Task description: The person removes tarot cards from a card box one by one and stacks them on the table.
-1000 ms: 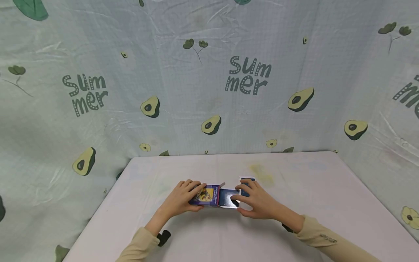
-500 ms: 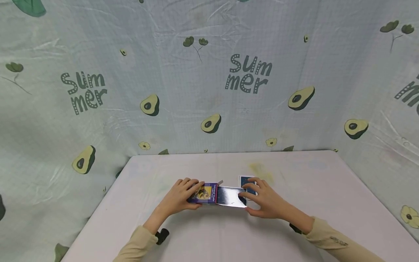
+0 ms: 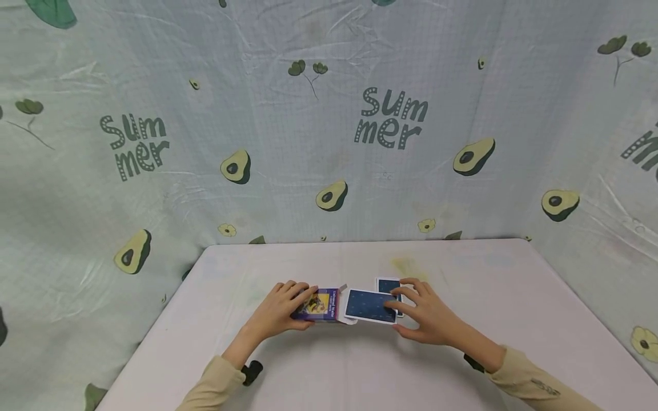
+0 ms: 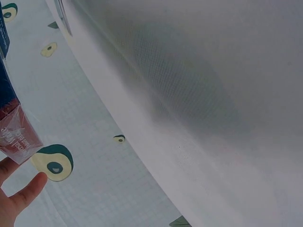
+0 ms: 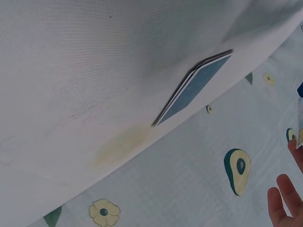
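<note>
A purple tarot card box (image 3: 324, 304) with a yellow picture lies in the grip of my left hand (image 3: 277, 313), its end flap open to the right. Part of the box (image 4: 6, 87), with a clear plastic wrap on its end, enters the left edge of the left wrist view. My right hand (image 3: 430, 318) pinches a tarot card (image 3: 366, 306) with a dark blue, white-edged back by its right end, just off the box's mouth. Behind it on the table lies a small stack of similar cards (image 5: 195, 89), partly hidden by the right hand in the head view.
The white-covered table (image 3: 288, 371) ends at a hanging cloth (image 3: 277, 125) printed with avocados and lettering, which also closes both sides. A yellowish stain (image 3: 411, 273) marks the cover beyond the card stack.
My right hand has moved rightward, drawing the blue-backed card out of the box until its left end came free. My left hand keeps hold of the box, shifting slightly left.
</note>
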### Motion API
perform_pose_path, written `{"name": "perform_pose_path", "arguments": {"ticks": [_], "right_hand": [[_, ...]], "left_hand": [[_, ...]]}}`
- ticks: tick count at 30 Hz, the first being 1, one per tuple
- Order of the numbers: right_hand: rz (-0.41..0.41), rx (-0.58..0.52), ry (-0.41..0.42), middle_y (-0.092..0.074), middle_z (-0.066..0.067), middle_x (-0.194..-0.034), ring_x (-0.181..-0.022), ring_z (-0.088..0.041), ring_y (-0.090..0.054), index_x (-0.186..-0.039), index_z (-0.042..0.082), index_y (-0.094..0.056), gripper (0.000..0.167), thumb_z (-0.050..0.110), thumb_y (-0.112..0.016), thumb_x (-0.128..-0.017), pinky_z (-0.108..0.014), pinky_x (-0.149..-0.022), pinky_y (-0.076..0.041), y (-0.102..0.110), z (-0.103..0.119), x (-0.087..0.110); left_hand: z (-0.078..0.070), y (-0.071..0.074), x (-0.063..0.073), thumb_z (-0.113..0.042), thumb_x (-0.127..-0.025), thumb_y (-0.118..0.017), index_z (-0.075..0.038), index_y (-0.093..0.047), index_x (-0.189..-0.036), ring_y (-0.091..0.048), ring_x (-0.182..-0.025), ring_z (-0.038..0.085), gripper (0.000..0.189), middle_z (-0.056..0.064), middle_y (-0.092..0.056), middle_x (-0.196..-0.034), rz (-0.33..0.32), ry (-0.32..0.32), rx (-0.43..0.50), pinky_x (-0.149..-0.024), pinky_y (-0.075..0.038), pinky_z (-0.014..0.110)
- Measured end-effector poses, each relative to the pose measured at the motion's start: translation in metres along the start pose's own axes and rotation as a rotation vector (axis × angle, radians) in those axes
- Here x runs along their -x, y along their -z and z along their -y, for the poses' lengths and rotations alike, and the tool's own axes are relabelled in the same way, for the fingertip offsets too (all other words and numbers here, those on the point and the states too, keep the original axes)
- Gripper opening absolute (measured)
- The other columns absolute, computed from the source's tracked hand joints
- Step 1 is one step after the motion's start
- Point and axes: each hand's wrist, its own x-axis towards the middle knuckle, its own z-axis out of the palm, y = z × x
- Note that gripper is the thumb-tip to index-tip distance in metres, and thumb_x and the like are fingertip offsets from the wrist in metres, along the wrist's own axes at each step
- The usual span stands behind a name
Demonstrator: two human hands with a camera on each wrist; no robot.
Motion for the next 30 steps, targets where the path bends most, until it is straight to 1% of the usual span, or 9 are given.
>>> {"name": "perform_pose_path", "arguments": {"ticks": [7,11,15,17,20,23,25,27,30], "right_hand": [[-0.03,0.002,-0.059,-0.057,-0.006,-0.103,-0.108,-0.032,-0.044,-0.102,0.021,-0.062,0.035,0.046,-0.06,-0.077,-0.05,-0.08,-0.039,0.001,-0.001,0.007],[-0.058,0.028,-0.104,-0.057,-0.007,-0.101,-0.104,-0.032,-0.045,-0.1,0.02,-0.063,0.039,0.05,-0.046,-0.083,-0.049,-0.078,-0.038,0.0,-0.001,0.009],[-0.086,0.055,-0.144,-0.058,-0.009,-0.099,-0.1,-0.035,-0.047,-0.099,0.018,-0.064,0.041,0.05,-0.044,-0.085,-0.051,-0.075,-0.038,-0.001,-0.001,0.011],[-0.095,0.063,-0.165,-0.058,-0.009,-0.099,-0.099,-0.037,-0.048,-0.098,0.018,-0.064,0.04,0.05,-0.045,-0.085,-0.052,-0.073,-0.038,-0.002,-0.001,0.012],[-0.091,0.078,-0.2,-0.058,-0.009,-0.099,-0.101,-0.037,-0.047,-0.098,0.018,-0.064,0.036,0.048,-0.052,-0.082,-0.052,-0.073,-0.037,-0.001,-0.002,0.013],[-0.086,0.094,-0.223,-0.058,-0.008,-0.099,-0.103,-0.037,-0.046,-0.098,0.018,-0.064,0.035,0.044,-0.064,-0.074,-0.052,-0.074,-0.037,-0.001,-0.004,0.012],[-0.088,0.101,-0.235,-0.058,-0.009,-0.098,-0.104,-0.037,-0.045,-0.098,0.018,-0.064,0.037,0.042,-0.067,-0.071,-0.052,-0.075,-0.037,0.0,-0.005,0.012],[-0.095,0.107,-0.243,-0.058,-0.009,-0.097,-0.103,-0.039,-0.046,-0.098,0.017,-0.064,0.037,0.042,-0.067,-0.071,-0.053,-0.075,-0.037,-0.001,-0.008,0.013],[-0.103,0.127,-0.257,-0.059,-0.01,-0.095,-0.101,-0.04,-0.046,-0.097,0.016,-0.064,0.038,0.048,-0.059,-0.078,-0.053,-0.074,-0.037,-0.002,-0.01,0.014]], "left_hand": [[-0.001,-0.003,0.002,-0.051,-0.065,-0.07,-0.016,-0.051,-0.125,-0.05,-0.093,0.014,0.072,0.0,-0.055,-0.109,-0.007,-0.011,0.008,-0.076,-0.041,0.034],[0.0,-0.003,0.003,-0.05,-0.064,-0.071,-0.016,-0.05,-0.125,-0.05,-0.092,0.014,0.073,0.0,-0.055,-0.108,-0.018,-0.014,0.01,-0.075,-0.041,0.034],[-0.001,-0.003,0.005,-0.05,-0.064,-0.071,-0.016,-0.051,-0.124,-0.05,-0.091,0.014,0.072,0.0,-0.055,-0.107,-0.025,-0.013,0.007,-0.074,-0.041,0.033],[-0.001,-0.002,0.005,-0.05,-0.064,-0.071,-0.016,-0.051,-0.124,-0.05,-0.09,0.014,0.073,0.0,-0.055,-0.107,-0.027,-0.012,0.006,-0.074,-0.041,0.033],[-0.001,-0.002,0.005,-0.05,-0.063,-0.072,-0.014,-0.052,-0.123,-0.05,-0.09,0.015,0.073,0.001,-0.056,-0.107,-0.029,-0.01,0.01,-0.074,-0.041,0.034],[-0.001,-0.001,0.006,-0.05,-0.063,-0.072,-0.015,-0.052,-0.124,-0.05,-0.091,0.015,0.073,0.001,-0.056,-0.107,-0.023,-0.003,0.013,-0.074,-0.041,0.034],[-0.001,-0.001,0.006,-0.05,-0.063,-0.072,-0.014,-0.052,-0.124,-0.05,-0.091,0.015,0.073,0.001,-0.056,-0.107,-0.021,0.0,0.015,-0.074,-0.041,0.034],[-0.001,-0.001,0.006,-0.05,-0.063,-0.072,-0.014,-0.052,-0.124,-0.05,-0.091,0.015,0.073,0.0,-0.056,-0.107,-0.019,0.002,0.013,-0.075,-0.041,0.034],[-0.001,-0.001,0.006,-0.05,-0.064,-0.071,-0.015,-0.051,-0.124,-0.05,-0.092,0.014,0.073,0.0,-0.056,-0.107,-0.018,0.002,0.006,-0.075,-0.041,0.034]]}}
